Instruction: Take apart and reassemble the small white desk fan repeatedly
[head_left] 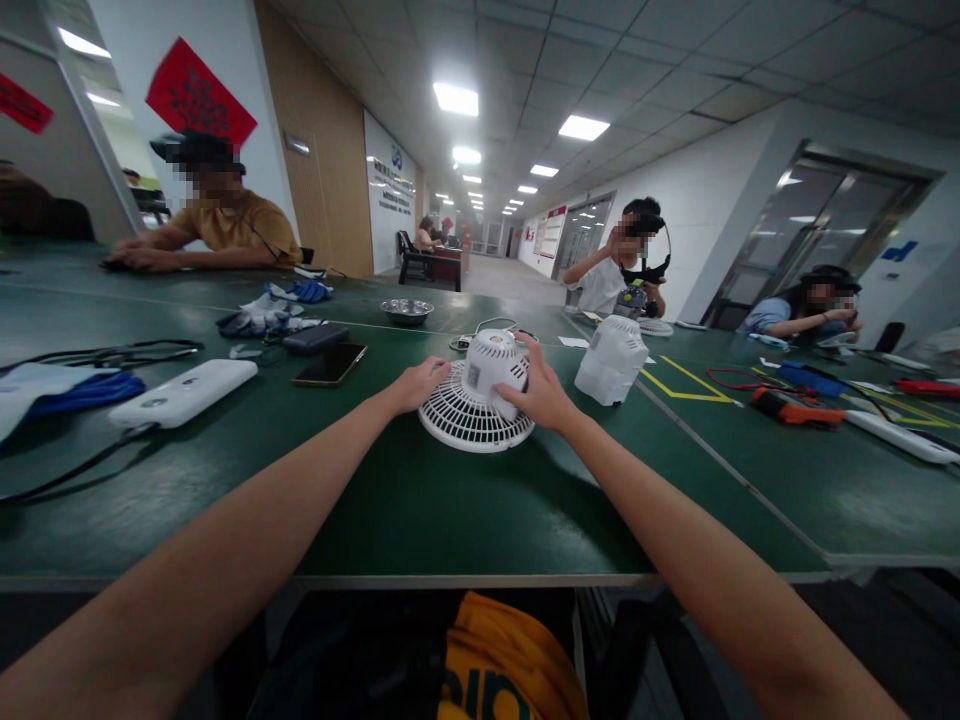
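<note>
On the green table (450, 520) before you lies a white fan (471, 412), its round slatted grille (474, 436) down, vented housing (487, 358) up. Your right hand (541, 390) clasps the housing between thumb and fingers; your left hand (418, 386) meets the grille, whether pinching I cannot tell. A grey label (474, 376) marks the housing.

Workroom in an office interior: green worktable (420, 515); upon the worktable, orange handheld meter (799, 407), yellow tape markings (697, 397); beyond the worktable, wall lettering (390, 182), red-brown desk (450, 270), metal-framed glass doors (814, 230), ceiling light panels (456, 99)
</note>
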